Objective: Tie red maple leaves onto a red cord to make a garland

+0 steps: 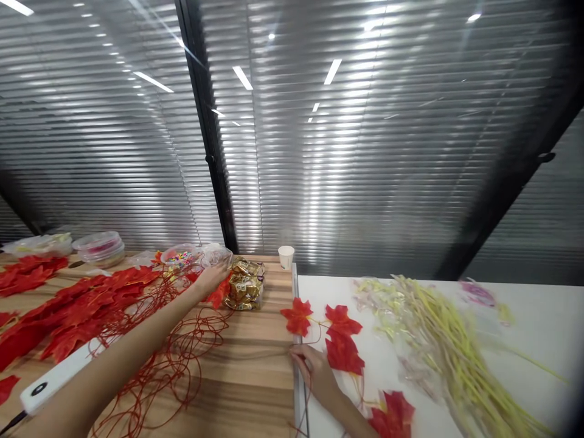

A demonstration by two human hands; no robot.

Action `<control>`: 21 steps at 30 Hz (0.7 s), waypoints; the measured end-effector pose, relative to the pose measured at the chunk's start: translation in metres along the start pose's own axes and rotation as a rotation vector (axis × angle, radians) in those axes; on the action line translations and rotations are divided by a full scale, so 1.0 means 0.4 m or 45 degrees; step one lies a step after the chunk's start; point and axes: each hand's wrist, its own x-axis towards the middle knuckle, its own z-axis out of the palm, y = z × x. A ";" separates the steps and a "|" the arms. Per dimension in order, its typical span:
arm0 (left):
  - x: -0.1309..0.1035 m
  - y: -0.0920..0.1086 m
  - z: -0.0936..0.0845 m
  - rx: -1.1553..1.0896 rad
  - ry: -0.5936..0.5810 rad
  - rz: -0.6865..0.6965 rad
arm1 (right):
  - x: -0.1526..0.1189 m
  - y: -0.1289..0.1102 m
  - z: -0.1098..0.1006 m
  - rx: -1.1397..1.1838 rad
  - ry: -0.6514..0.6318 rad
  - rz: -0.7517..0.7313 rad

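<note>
A small white paper cup (286,257) stands at the wooden table's (255,389) far edge. Clear lidded plastic tubs (98,248) sit far left. Yellow-green artificial stems (438,347) sprawl across the white table (538,322).

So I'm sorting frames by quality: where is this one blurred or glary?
Head view: the yellow stems on the white table are motion-smeared; ceiling lights glare off the blinds; the red leaves by the right hand stay fairly sharp.
</note>
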 end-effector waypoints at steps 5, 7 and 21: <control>0.000 0.005 0.057 0.045 -0.094 -0.265 | 0.004 -0.001 -0.001 -0.014 -0.004 -0.010; -0.006 0.003 0.061 0.047 -0.068 -0.264 | 0.004 0.000 0.000 -0.019 -0.012 -0.007; -0.061 0.064 -0.214 -0.260 0.807 -0.403 | 0.001 0.007 0.004 0.001 0.036 0.031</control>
